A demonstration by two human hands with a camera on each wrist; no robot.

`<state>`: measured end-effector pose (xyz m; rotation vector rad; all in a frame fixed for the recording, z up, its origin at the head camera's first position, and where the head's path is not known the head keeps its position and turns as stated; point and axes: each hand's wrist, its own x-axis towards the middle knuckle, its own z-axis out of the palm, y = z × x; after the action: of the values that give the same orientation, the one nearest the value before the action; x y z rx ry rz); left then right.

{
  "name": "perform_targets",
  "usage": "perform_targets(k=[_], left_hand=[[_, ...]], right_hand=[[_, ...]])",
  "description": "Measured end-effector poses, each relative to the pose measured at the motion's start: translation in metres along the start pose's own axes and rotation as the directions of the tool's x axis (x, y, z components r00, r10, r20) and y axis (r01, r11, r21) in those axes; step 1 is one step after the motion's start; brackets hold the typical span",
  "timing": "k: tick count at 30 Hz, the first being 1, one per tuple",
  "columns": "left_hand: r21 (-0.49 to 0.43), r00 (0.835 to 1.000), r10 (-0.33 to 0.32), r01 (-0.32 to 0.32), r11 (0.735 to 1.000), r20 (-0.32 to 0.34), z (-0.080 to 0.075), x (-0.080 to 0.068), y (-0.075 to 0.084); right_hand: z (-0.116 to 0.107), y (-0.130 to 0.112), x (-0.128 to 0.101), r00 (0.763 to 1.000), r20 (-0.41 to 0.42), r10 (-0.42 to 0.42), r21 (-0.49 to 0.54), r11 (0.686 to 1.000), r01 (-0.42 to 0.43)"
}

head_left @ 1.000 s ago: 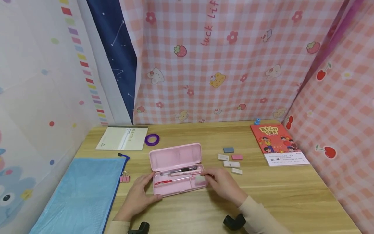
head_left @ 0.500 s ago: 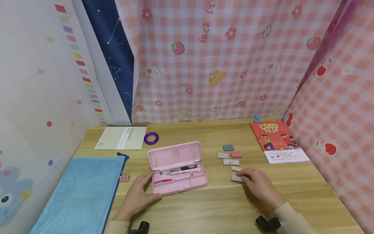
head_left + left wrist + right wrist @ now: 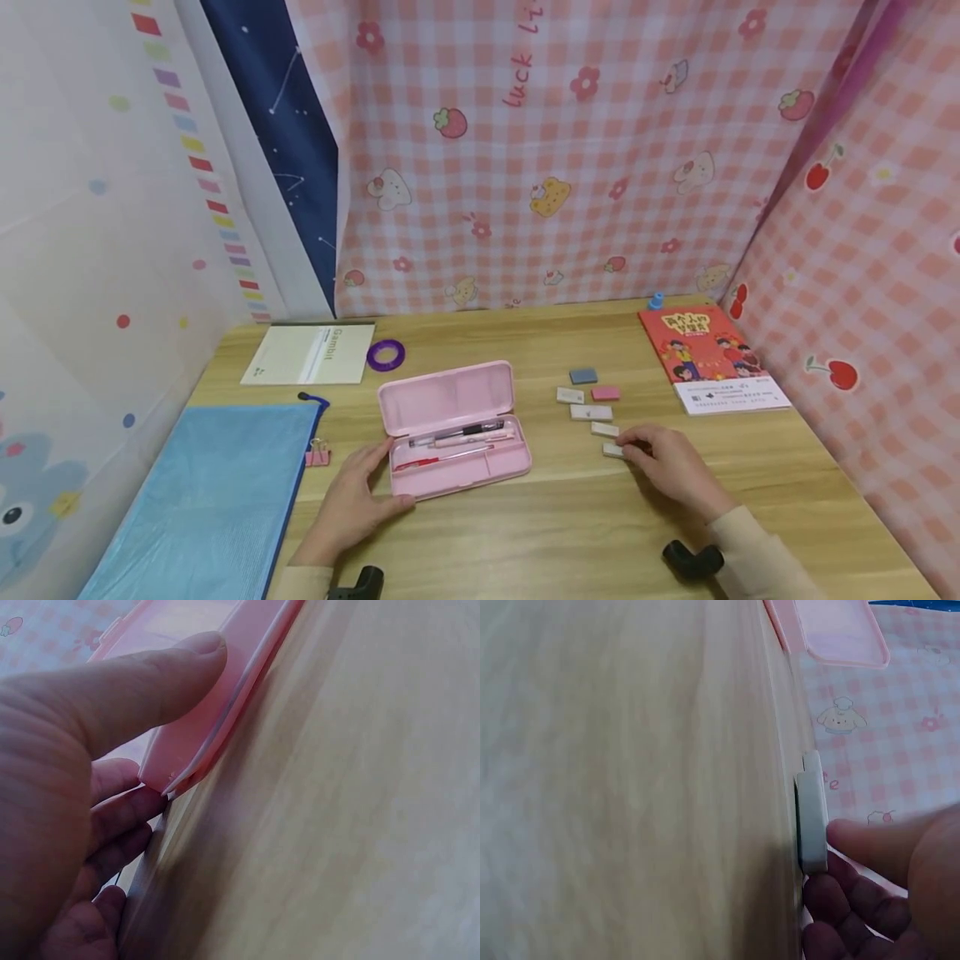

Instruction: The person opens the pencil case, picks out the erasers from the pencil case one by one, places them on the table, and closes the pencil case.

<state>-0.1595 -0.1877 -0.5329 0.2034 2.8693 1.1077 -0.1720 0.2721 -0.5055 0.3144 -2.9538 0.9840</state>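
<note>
An open pink pencil case lies mid-table, with pens in its tray. My left hand grips its front left corner. In the left wrist view my thumb lies on the edge of the case and the fingers of that hand curl under its end. To the right, my right hand pinches a small white eraser that rests on the wood. The right wrist view shows the eraser held by thumb and fingers of the hand, with the case farther off.
Several more erasers lie in a loose group behind the right hand. A red book lies at the back right. At the left are a blue mesh pouch, a pink binder clip, a white notebook and a purple tape ring. Patterned curtains close in the table.
My right hand has left the case's tray with a white eraser and set it down to the right, beside the other erasers. The left hand has stayed on the case.
</note>
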Motion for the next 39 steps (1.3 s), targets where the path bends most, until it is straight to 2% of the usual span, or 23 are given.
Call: perform_targets(k=[5,21,28,34,39], left_hand=[[0.008,1.0,0.001,-0.001,1.0,-0.002,-0.001,0.0,0.001],[0.009,1.0,-0.005,0.005,1.0,0.007,-0.001,0.0,0.003],[0.008,1.0,0.021,-0.021,1.0,-0.011,-0.002,0.0,0.002],[0.003,1.0,-0.004,0.004,1.0,0.005,0.0,0.0,0.002],[-0.002,1.0,-0.005,0.005,1.0,0.006,0.0,0.0,0.002]], right_hand=[[0.0,0.003,0.002,0.999,0.046,0.008,-0.004,1.0,-0.008],[-0.004,0.0,0.001,1.0,0.012,-0.007,-0.023,1.0,0.007],[-0.006,-0.028,0.01,0.998,-0.02,-0.068,0.037,0.997,0.068],[0.006,-0.062,0.032,0.986,-0.025,-0.166,0.088,0.982,0.167],[0.014,-0.091,0.056,0.981,-0.026,-0.192,0.109,0.975,0.194]])
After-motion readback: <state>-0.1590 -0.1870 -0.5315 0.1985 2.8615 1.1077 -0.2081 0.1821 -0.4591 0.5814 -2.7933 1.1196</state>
